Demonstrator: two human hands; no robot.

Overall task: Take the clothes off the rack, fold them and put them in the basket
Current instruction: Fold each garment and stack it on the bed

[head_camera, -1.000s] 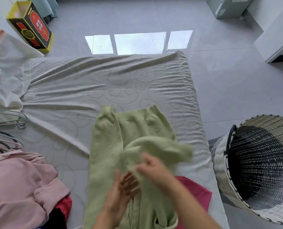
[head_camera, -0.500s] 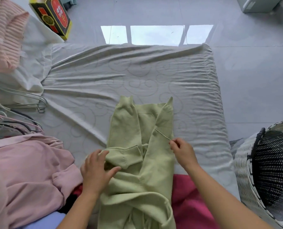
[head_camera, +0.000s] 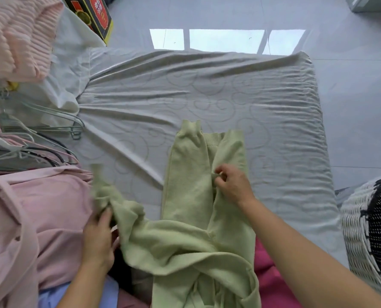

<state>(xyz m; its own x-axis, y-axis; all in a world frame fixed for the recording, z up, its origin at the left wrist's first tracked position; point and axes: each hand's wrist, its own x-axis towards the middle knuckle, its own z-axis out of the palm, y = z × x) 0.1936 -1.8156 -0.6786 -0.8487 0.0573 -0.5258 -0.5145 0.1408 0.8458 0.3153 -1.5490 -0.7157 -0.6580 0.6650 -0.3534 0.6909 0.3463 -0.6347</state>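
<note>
A light green sweatshirt (head_camera: 189, 185) lies on the grey sheet (head_camera: 207, 96) in the middle, its cuffs and hem pointing away from me. My right hand (head_camera: 230, 185) pinches the fabric near the middle of the folded part. My left hand (head_camera: 99, 238) grips a green sleeve pulled out to the left, blurred with motion. A woven black and white basket (head_camera: 367, 230) stands at the right edge of the bed, its inside dark.
A pink garment (head_camera: 40, 218) lies heaped at the left, with wire hangers (head_camera: 40, 134) behind it. A ribbed pink top (head_camera: 18, 36) hangs at the upper left. Magenta cloth (head_camera: 271, 281) lies under the sweatshirt. A yellow and red box (head_camera: 91, 12) stands on the floor.
My left hand has pulled a green sleeve out to the left, off the folded part. My right hand has shifted slightly inward and pinches the fabric. The view moved closer.
</note>
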